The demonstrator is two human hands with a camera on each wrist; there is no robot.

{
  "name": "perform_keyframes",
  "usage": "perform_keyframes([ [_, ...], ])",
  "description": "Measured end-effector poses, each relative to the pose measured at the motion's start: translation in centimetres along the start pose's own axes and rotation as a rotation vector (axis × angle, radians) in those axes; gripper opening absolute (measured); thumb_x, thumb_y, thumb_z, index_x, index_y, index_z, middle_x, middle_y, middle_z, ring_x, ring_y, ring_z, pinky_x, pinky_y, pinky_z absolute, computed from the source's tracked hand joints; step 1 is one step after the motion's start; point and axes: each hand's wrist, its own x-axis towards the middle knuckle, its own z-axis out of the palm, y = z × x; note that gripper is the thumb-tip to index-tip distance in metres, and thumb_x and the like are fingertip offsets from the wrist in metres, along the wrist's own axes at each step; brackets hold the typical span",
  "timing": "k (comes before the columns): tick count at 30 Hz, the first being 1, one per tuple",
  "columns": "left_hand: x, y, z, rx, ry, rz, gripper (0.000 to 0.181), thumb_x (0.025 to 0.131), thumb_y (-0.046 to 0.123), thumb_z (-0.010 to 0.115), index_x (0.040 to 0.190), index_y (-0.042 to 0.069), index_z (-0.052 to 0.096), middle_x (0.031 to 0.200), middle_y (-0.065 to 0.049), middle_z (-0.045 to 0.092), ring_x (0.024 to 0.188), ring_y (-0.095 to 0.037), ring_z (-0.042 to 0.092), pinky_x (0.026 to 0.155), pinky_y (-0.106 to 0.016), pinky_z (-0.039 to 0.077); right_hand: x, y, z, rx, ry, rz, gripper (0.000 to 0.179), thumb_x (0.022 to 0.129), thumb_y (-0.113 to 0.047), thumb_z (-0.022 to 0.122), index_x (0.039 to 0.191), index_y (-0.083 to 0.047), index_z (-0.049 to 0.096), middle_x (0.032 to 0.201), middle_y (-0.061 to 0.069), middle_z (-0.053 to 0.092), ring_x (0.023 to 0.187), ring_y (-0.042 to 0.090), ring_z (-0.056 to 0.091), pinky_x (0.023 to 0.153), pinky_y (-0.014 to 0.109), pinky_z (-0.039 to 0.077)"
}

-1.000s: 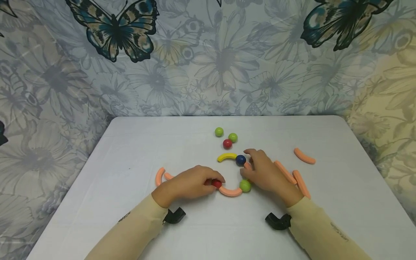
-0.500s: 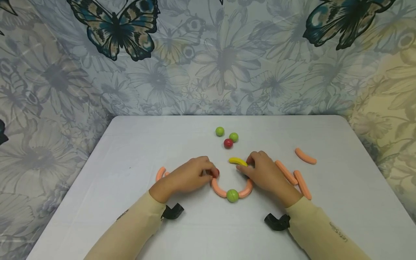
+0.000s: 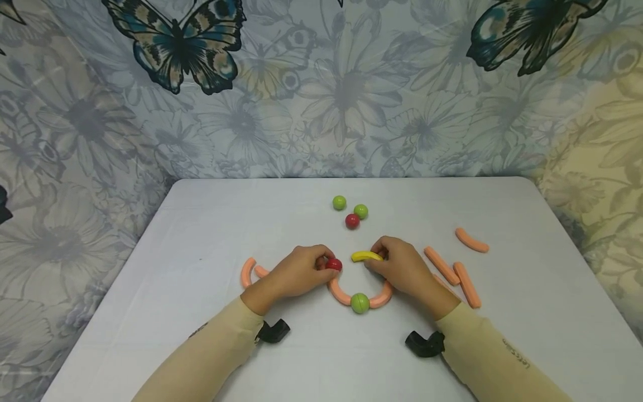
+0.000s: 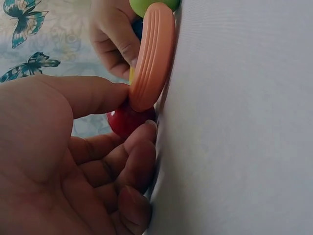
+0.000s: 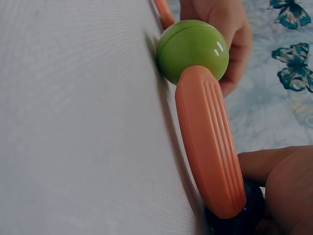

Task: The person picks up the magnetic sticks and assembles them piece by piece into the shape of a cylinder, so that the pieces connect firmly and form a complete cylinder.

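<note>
Both hands are at a ring of toy balls and curved rods. My left hand (image 3: 306,273) pinches a red ball (image 3: 334,264), which meets the end of a curved orange rod (image 4: 154,58). A green ball (image 3: 359,303) joins that rod to a second curved orange rod (image 5: 210,142) on the right. My right hand (image 3: 404,271) pinches a curved yellow rod (image 3: 364,255) near its right end. Hidden in the head view by this hand, a blue ball (image 5: 252,205) shows in the right wrist view at the second orange rod's end. The yellow rod's left end stands apart from the red ball.
Farther back on the white table (image 3: 226,218) lie two green balls (image 3: 339,202) and another red ball (image 3: 352,221). Several orange rods (image 3: 467,285) are at the right, with a curved one (image 3: 471,240) behind. Curved orange rods (image 3: 246,272) lie left, partly behind my left forearm.
The linked pieces turned, bringing the green ball to the front middle and the red ball farther back. The right hand's hold shifted to the yellow rod, and the blue ball went out of sight behind it.
</note>
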Motion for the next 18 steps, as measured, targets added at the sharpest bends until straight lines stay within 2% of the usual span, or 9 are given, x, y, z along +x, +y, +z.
perform_keyframes([
  [5, 0.1, 0.12, 0.28, -0.048, 0.014, 0.027, 0.025, 0.103, 0.023, 0.078, 0.125, 0.012, 0.075, 0.082, 0.005, 0.064, 0.069, -0.009, 0.055, 0.063, -0.027, 0.045, -0.07, -0.25, 0.1, 0.036, -0.009, -0.012, 0.024, 0.098, -0.022, 0.086, 0.11, -0.006, 0.073, 0.091, 0.003, 0.063, 0.081, 0.022, 0.056, 0.07, 0.036, 0.047],
  [13, 0.21, 0.14, 0.63, -0.074, 0.03, 0.06, 0.023, 0.102, 0.02, 0.08, 0.122, 0.011, 0.078, 0.083, 0.005, 0.064, 0.069, -0.007, 0.054, 0.062, -0.026, 0.044, -0.22, -0.26, 0.6, 0.042, -0.036, -0.143, 0.02, 0.1, -0.019, 0.083, 0.113, -0.007, 0.074, 0.093, -0.001, 0.063, 0.082, 0.019, 0.055, 0.073, 0.037, 0.048],
  [18, 0.23, 0.0, 0.65, -0.079, 0.024, 0.057, 0.02, 0.102, 0.02, 0.08, 0.12, 0.012, 0.078, 0.082, 0.005, 0.063, 0.068, -0.007, 0.054, 0.062, -0.026, 0.044, -0.19, -0.23, 0.8, 0.036, -0.03, -0.163, 0.019, 0.1, -0.018, 0.083, 0.113, -0.007, 0.075, 0.094, -0.001, 0.063, 0.082, 0.018, 0.055, 0.073, 0.037, 0.049],
])
